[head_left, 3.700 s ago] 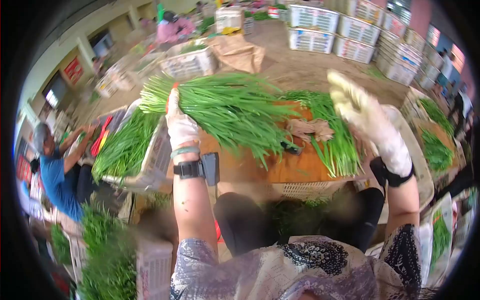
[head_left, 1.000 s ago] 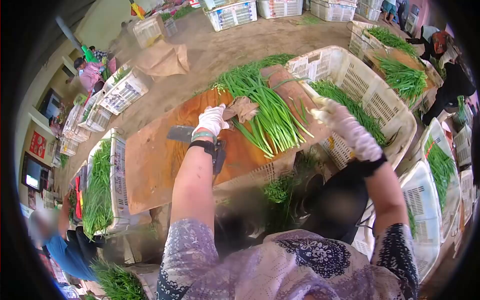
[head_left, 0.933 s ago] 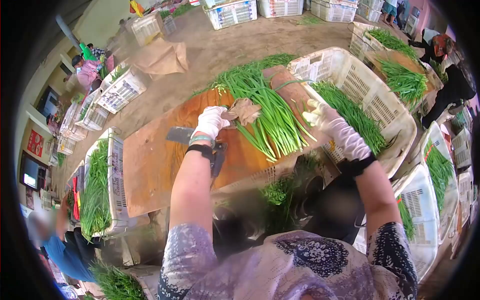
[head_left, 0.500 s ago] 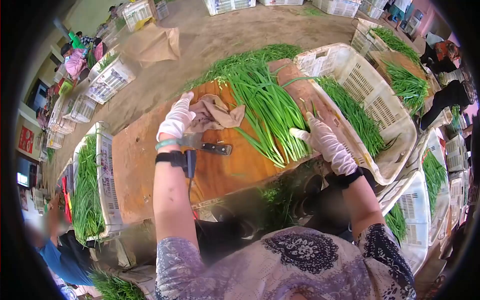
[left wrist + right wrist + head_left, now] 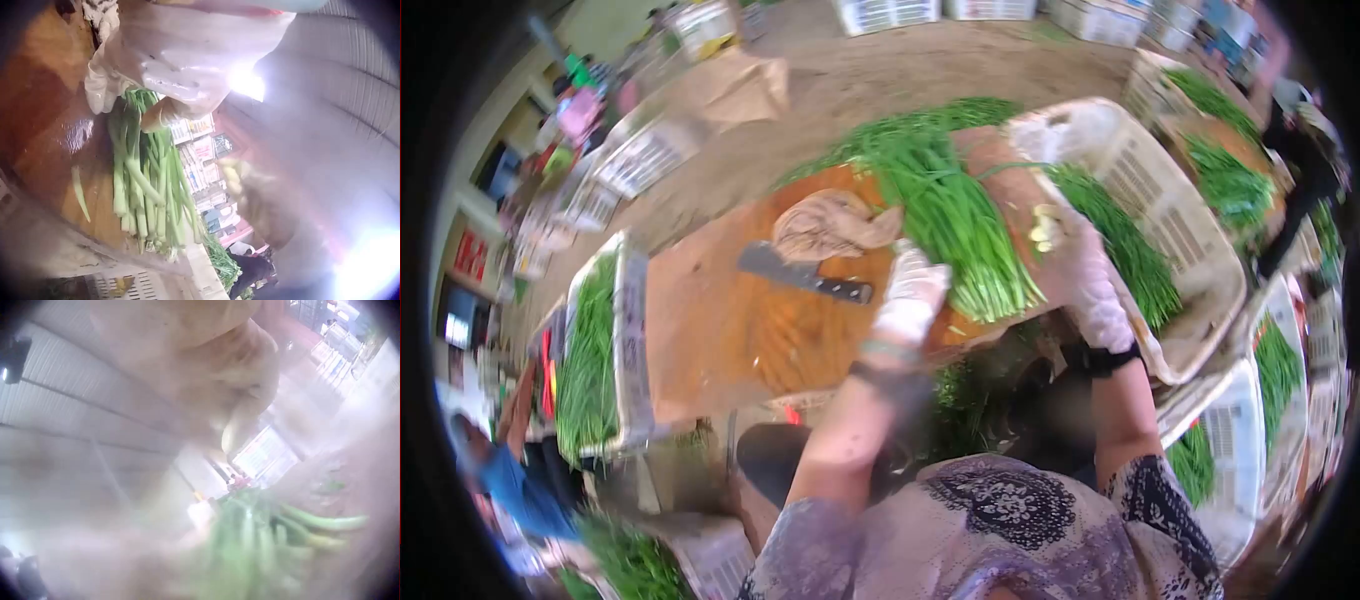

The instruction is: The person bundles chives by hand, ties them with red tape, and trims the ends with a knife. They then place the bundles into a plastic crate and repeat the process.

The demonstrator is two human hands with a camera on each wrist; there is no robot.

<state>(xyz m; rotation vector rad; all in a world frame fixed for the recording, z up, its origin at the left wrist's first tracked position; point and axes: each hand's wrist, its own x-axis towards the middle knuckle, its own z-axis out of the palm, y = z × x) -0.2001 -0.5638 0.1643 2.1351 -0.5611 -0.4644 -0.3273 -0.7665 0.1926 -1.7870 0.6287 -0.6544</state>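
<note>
Stalks point(image 5: 960, 215), green and too many to count, lie in one heap on the right part of one wooden board point(image 5: 690, 310), their pale ends gathered towards the person and their leaves running off past the far side. Two gloved hands are at work around them. The left hand point(image 5: 913, 292) is beside the heap's left edge, near the pale ends, thumb and fingers held loosely apart and not seen closed round anything; whether it touches the stalks I cannot tell. The right hand point(image 5: 1088, 280), blurred, hangs just off the heap's right side with its fingers loosely bent and holding nothing. To the left of the heap are one cleaver point(image 5: 805, 275), its dark handle pointing towards the left hand, and one crumpled brown cloth point(image 5: 825, 225) just beyond the blade. One pale snippet point(image 5: 80, 194) lies apart on the wood in the left wrist view. Two crates of greens flank the board: one large crate point(image 5: 1205, 235) just beside it on the right, one narrower-looking crate point(image 5: 632, 345) on the left. Three white crates are cut off along the top, and one person in a blue top point(image 5: 530, 490) is at the far left.
</note>
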